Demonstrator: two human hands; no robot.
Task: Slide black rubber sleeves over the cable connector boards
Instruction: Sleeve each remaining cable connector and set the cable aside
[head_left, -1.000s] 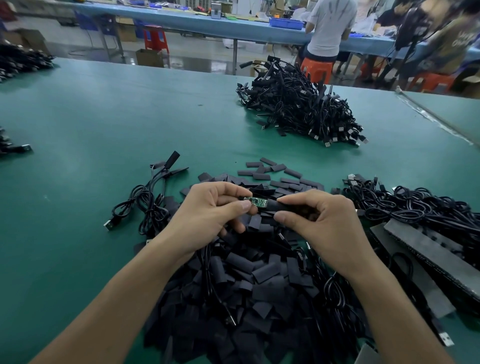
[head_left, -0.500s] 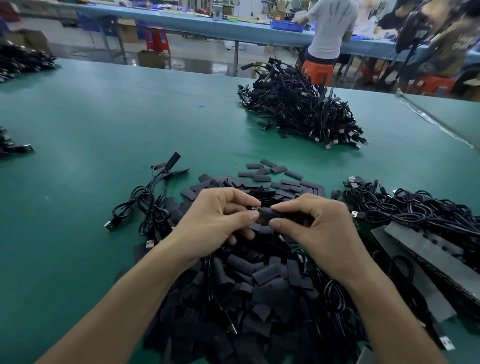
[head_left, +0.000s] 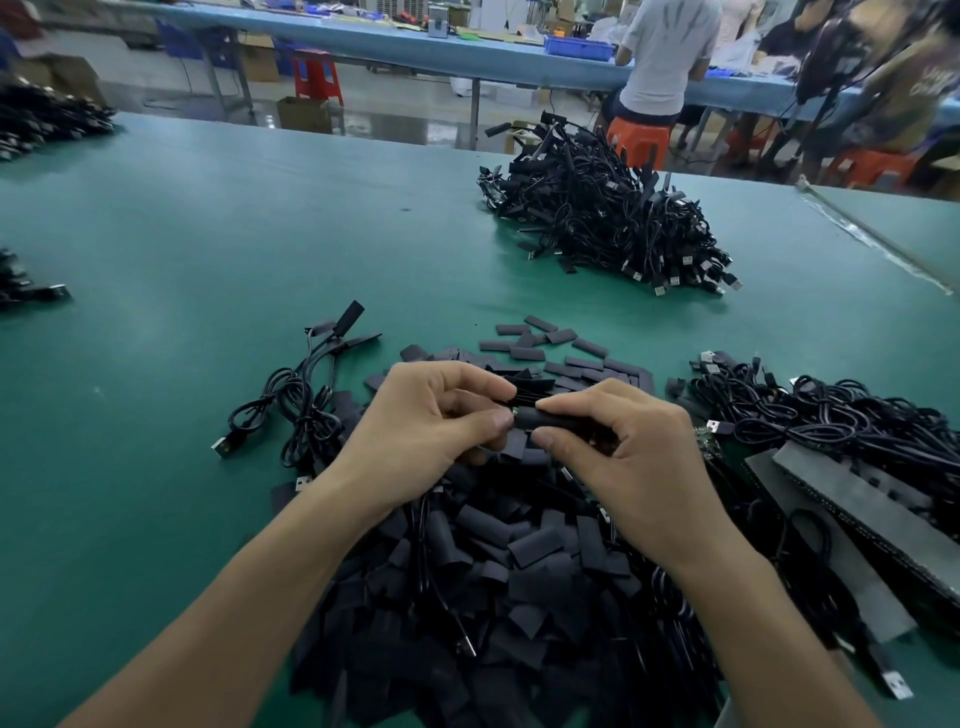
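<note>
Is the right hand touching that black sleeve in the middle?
Touching. The head view shows the right hand pinching the black rubber sleeve between thumb and forefinger, while the left hand holds the connector board.

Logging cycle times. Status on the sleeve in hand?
Left hand pinches connector board; right hand grips black sleeve. Sleeve almost fully on, green sliver showing. Nothing blocking.

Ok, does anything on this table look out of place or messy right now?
Nothing damaged or spilled. A few loose sleeves lie scattered past the heap, and one small cable bundle sits apart to its left. The sleeve in the right hand looks straight on the connector board the left hand pinches.
</note>
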